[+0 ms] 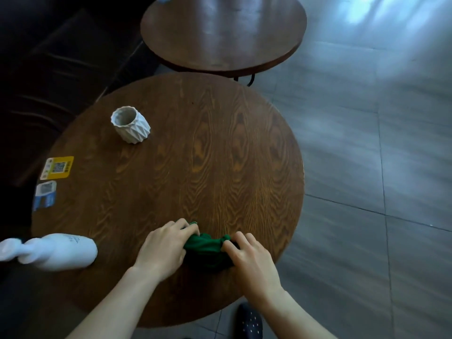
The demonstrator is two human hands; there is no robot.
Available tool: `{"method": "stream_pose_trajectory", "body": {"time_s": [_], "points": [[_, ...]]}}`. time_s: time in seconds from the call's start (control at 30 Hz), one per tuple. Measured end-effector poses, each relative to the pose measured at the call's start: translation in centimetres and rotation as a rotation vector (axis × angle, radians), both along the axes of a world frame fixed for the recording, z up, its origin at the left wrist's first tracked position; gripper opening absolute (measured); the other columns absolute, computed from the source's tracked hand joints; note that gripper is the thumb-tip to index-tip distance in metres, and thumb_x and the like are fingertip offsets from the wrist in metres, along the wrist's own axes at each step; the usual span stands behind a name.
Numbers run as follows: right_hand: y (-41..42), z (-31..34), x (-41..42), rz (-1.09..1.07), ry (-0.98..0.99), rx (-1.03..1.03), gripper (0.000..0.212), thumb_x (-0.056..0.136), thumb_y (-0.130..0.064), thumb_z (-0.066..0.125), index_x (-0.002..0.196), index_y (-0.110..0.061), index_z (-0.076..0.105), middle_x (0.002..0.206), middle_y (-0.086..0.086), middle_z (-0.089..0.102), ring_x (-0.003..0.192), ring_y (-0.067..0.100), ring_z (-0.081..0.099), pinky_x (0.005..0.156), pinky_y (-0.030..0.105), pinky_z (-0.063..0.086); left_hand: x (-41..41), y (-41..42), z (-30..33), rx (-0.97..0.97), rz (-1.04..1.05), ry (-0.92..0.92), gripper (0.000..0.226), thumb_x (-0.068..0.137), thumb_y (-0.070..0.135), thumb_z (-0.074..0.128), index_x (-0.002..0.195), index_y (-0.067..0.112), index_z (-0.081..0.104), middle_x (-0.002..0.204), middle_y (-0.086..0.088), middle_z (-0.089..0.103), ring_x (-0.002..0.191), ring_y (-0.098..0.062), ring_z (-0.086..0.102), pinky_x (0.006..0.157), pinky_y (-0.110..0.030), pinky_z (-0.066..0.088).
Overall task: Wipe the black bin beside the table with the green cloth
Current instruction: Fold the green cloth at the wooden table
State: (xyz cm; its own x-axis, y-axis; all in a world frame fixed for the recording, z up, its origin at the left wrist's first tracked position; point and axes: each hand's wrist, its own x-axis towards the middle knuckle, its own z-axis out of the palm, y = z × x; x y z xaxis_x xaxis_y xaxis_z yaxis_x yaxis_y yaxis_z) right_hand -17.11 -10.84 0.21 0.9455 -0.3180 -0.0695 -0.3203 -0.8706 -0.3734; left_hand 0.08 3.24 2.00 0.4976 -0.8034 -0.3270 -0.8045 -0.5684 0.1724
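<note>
A crumpled green cloth (206, 248) lies on the near part of a round wooden table (220, 148). My left hand (163, 248) grips its left end with curled fingers. At the cloth's right end my right hand (252, 263) pinches the fabric. Both hands rest on the tabletop with the cloth bunched between them. No black bin is visible in the head view.
A white faceted cup (130, 124) stands at the table's far left. A white bottle (56, 250) lies on its side at the near left edge. Two stickers (56, 167) mark the left rim. A second round table (222, 33) stands beyond. Grey tiled floor (379, 167) spreads right.
</note>
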Motion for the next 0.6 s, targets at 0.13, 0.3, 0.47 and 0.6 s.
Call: {"method": "stream_pose_trajectory", "body": {"time_s": [0.13,0.3,0.47,0.6], "points": [[1.1,5.6,1.0,0.005,-0.033,-0.104,0.036,0.081,-0.015,0.085,0.114,-0.020,0.072,0.105,0.001,0.069,0.084,0.015,0.063,0.063,0.027,0.058,1.1,0.6,5.6,-0.098,-0.011,-0.089,0.045,0.087,0.014,0.065,0.123,0.040,0.054,0.120,0.016,0.057,0.108,-0.012,0.059,0.075,-0.027,0.051],[4.8,16.9,1.2,-0.105,-0.150,-0.297,0.036,0.073,-0.007,0.086,0.104,-0.019,0.073,0.097,0.002,0.068,0.079,0.022,0.065,0.057,0.033,0.057,1.1,3.9,16.8,-0.282,-0.042,-0.197,0.045,0.085,0.015,0.066,0.120,0.042,0.055,0.116,0.017,0.057,0.108,-0.014,0.060,0.076,-0.033,0.053],[10.9,30.1,-0.7,-0.179,-0.276,-0.422,0.041,0.067,-0.003,0.086,0.103,-0.017,0.073,0.097,0.005,0.067,0.082,0.029,0.065,0.059,0.038,0.058,-0.6,9.9,29.7,-0.484,-0.077,-0.296,0.043,0.085,0.016,0.064,0.119,0.040,0.055,0.116,0.015,0.058,0.109,-0.016,0.061,0.076,-0.037,0.053],[15.7,40.5,-3.0,-0.236,-0.393,-0.517,0.038,0.068,-0.003,0.085,0.102,-0.014,0.074,0.098,0.009,0.069,0.084,0.034,0.067,0.058,0.038,0.055,-2.6,14.1,39.8,-0.606,-0.122,-0.358,0.042,0.085,0.015,0.063,0.119,0.038,0.056,0.116,0.010,0.058,0.111,-0.021,0.060,0.079,-0.040,0.053]]}}
